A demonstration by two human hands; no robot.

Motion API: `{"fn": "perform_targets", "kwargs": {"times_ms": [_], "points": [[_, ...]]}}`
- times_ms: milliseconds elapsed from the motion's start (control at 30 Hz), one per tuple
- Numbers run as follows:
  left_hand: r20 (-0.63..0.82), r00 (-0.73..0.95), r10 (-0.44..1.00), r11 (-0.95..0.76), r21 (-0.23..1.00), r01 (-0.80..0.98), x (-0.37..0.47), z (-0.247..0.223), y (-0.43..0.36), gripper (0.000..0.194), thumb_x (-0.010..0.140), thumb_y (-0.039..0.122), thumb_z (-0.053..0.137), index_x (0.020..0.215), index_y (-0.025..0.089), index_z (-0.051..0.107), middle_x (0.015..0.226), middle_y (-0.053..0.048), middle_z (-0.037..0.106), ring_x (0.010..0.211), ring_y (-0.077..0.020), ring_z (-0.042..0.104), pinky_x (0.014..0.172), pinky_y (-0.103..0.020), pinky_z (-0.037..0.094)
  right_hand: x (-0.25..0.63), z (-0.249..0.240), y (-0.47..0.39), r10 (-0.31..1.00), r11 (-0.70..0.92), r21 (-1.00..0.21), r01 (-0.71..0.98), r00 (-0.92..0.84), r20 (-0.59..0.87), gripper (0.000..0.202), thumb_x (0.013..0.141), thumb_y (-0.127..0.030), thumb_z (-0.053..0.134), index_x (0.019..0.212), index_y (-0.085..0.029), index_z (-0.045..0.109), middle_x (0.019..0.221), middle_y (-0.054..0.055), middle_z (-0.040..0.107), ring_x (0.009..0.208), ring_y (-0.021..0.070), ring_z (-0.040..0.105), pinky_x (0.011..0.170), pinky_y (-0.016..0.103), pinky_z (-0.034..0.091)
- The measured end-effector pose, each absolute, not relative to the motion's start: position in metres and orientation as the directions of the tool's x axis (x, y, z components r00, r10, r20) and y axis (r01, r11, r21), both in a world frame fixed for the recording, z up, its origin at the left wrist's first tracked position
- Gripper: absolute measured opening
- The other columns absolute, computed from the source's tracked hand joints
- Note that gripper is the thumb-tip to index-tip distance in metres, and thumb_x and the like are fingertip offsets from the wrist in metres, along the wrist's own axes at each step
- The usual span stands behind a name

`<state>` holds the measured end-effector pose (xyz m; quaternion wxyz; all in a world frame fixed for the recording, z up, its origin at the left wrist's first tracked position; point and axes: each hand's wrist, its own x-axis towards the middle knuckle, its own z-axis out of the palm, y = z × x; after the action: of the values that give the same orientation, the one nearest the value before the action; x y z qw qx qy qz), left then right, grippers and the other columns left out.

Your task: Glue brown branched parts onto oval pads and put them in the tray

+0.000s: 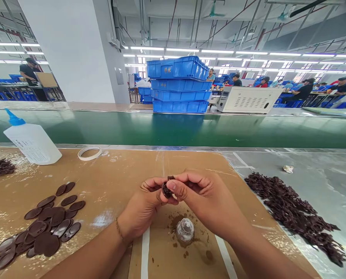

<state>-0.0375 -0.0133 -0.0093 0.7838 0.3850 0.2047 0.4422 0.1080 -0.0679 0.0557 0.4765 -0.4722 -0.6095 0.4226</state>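
A small dark brown piece (167, 189) sits pinched between the fingertips of the left hand (142, 207) and the right hand (203, 197), above the near middle of the cardboard sheet (117, 182). Just below them stands a clear little cap (185, 229) amid brown stains. Brown oval discs (45, 224) lie toward the left edge, a heap of dark cutouts (295, 211) beyond the right edge.

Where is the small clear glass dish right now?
In the head view, the small clear glass dish sits low and centre on the brown cardboard mat, amid dark stains, just below the left hand and right hand.
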Motion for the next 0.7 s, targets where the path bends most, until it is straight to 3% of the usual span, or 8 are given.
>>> {"fn": "perform_targets", "kwargs": {"times_ms": [200, 333, 467, 700], "points": [[0.02, 0.559, 0.829, 0.296, 0.832, -0.469, -0.037, -0.005, -0.013, 0.029, 0.059, 0.026, 0.092, 0.084, 0.018, 0.079, 0.085, -0.003, 0.072, 0.08, -0.0142, 0.062, 0.077, -0.027, 0.055, 0.116, 0.063, -0.07, 0.94, 0.341, -0.863, 0.374, -0.155, 0.304, 0.026, 0.094, -0.023, 0.056, 0.085, -0.025, 0.08, 0.074, 0.0, 0.071, 0.072, 0.0145, 0.064, 0.069, 0.026, 0.049], [0.006, 0.546, 0.837, 0.293, 0.838, -0.459, -0.035, -0.005, -0.015, 0.029, 0.057, 0.023, 0.092, 0.083, 0.019, 0.079, 0.083, -0.002, 0.073, 0.08, -0.0144, 0.062, 0.079, -0.028, 0.055, 0.12, 0.061, -0.069, 0.953, 0.304, -0.902, 0.307, -0.119, 0.28, 0.017, 0.089, -0.022, 0.064, 0.085, -0.025, 0.081, 0.073, 0.0, 0.072, 0.068, 0.0143, 0.065, 0.063, 0.024, 0.052], [-0.016, 0.497, 0.868, 0.286, 0.833, -0.473, -0.034, -0.005, -0.017, 0.026, 0.05, 0.023, 0.095, 0.066, 0.018, 0.076, 0.068, 0.0, 0.07, 0.067, -0.0115, 0.061, 0.068, -0.023, 0.052, 0.117, 0.057, -0.067, 0.965, 0.248, -0.953, 0.172, -0.127, 0.228, 0.017, 0.087, -0.023, 0.066, 0.08, -0.022, 0.08, 0.073, 0.001, 0.072, 0.065, 0.0134, 0.066, 0.064, 0.024, 0.054], [-0.006, 0.437, 0.899, 0.247, 0.833, -0.496, -0.032, -0.004, -0.019, 0.037, 0.04, 0.036, 0.097, 0.06, 0.018, 0.071, 0.054, 0.003, 0.061, 0.056, -0.011, 0.055, 0.062, -0.024, 0.045, 0.106, 0.053, -0.069, 0.969, 0.247, -0.945, 0.214, -0.08, 0.236, 0.021, 0.089, -0.027, 0.065, 0.076, -0.025, 0.08, 0.067, -0.001, 0.07, 0.064, 0.0115, 0.06, 0.063, 0.023, 0.048]]}}
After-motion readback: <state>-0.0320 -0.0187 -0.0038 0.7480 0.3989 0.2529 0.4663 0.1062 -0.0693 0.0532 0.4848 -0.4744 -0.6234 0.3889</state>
